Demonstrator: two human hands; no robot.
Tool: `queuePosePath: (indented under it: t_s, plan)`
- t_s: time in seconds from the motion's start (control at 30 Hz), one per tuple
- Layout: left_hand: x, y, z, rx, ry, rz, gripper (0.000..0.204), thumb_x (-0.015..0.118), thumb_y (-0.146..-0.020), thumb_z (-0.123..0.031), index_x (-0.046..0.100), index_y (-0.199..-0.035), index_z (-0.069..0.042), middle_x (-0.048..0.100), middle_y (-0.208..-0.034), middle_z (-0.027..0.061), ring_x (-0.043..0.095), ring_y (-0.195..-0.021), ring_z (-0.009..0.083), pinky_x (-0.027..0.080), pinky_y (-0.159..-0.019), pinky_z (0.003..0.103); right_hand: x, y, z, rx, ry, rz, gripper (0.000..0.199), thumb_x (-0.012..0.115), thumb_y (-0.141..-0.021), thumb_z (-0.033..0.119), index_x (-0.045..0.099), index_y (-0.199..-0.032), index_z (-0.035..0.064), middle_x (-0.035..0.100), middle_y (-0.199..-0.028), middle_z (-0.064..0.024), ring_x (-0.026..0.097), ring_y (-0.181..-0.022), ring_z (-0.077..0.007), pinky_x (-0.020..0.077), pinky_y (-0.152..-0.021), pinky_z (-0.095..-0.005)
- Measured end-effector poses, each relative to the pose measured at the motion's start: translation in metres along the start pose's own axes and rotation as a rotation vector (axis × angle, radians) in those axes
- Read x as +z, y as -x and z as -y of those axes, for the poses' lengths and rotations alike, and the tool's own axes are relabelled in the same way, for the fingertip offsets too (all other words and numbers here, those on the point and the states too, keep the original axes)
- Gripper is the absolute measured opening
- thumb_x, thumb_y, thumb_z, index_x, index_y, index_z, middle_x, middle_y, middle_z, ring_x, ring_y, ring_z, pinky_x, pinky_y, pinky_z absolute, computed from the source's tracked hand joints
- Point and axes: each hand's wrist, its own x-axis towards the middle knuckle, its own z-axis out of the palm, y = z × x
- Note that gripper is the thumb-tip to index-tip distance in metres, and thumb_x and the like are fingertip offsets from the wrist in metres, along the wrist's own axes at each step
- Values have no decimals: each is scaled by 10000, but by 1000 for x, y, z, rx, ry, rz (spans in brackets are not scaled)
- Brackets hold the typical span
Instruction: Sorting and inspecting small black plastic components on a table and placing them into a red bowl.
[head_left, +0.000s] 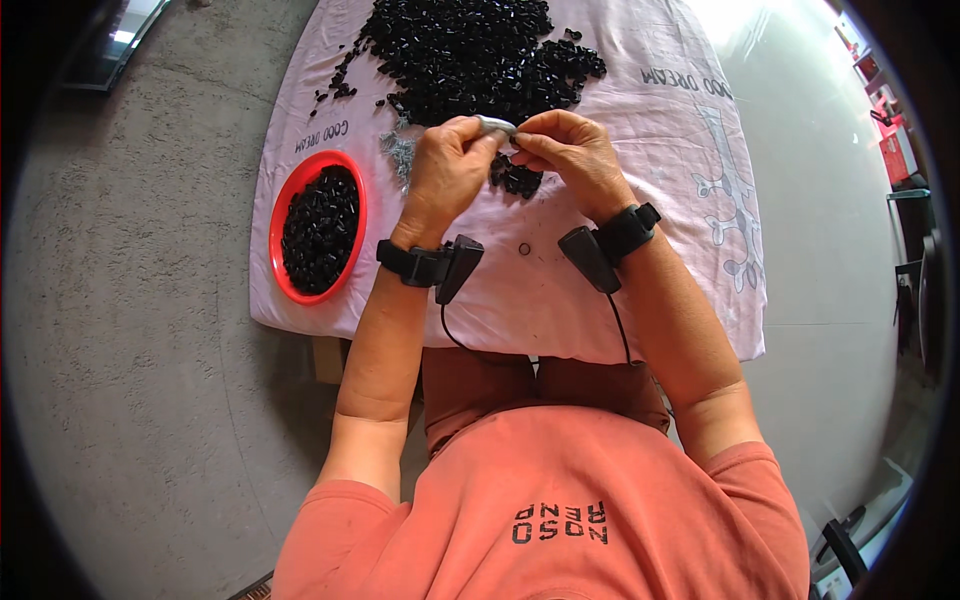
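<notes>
My left hand (446,168) and my right hand (580,158) meet over the pink cloth, both closed in a pinch with fingertips almost touching. A pale grey covering (494,124) shows at the left fingertips; whether it is wrapped round a finger or held I cannot tell. At the right fingertips is a small black part, mostly hidden by the fingers. Just below the hands lies a small cluster of black parts (517,178). Beyond them spreads a large heap of small, shiny black parts (465,60). A tuft of grey-blue scraps (397,152) lies beside my left hand.
A red bowl (361,225) full of black parts stands at the table's left edge. One small black ring (525,249) lies on the printed pink cloth (690,300) between my wrists. Black straps with boxes and cables sit on both wrists. Stray parts (340,85) lie left of the heap.
</notes>
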Motion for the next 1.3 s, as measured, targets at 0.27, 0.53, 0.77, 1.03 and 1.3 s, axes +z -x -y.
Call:
queuePosePath:
  t_s: [0.27, 0.53, 0.77, 1.03, 1.3]
  plan:
    - [-25, 10, 47, -90, -282, -124, 133, 675, -811, -95, 742, -913, -43, 722, -863, 158, 707, -802, 308, 544, -731, 385, 3, 1, -2, 15, -68, -10, 193, 640, -961, 81, 675, -1136, 5, 718, -996, -94, 719, -908, -153, 588, -835, -260]
    - [-19, 4, 63, -145, -417, -166, 169, 619, -799, -96, 742, -913, -75, 710, -869, 170, 680, -838, 368, 537, -779, 425, -3, 1, -2, 12, -72, 9, 180, 649, -961, 111, 664, -1122, 30, 716, -1013, -81, 717, -933, -160, 579, -820, -258]
    - [-28, 13, 71, -130, -457, -123, 195, 589, -801, -90, 745, -919, -95, 705, -943, 172, 666, -907, 368, 525, -815, 440, 1, 0, -2, 15, -62, -14, 178, 646, -964, 117, 659, -1124, 41, 719, -1007, -79, 718, -926, -160, 578, -795, -251]
    - [-22, 11, 67, -118, -455, -134, 220, 565, -804, -65, 746, -924, -101, 692, -938, 177, 655, -903, 373, 520, -836, 441, -1, -1, -4, 22, -58, -32, 204, 653, -960, 114, 658, -1146, 32, 717, -1005, -77, 718, -900, -159, 583, -789, -256]
    - [-22, 13, 66, -64, -445, -123, 250, 538, -800, -41, 745, -928, -101, 679, -932, 183, 654, -891, 384, 522, -819, 450, -2, -2, -7, 20, -33, -41, 195, 660, -957, 118, 674, -1130, 30, 716, -997, -66, 716, -882, -151, 584, -789, -255]
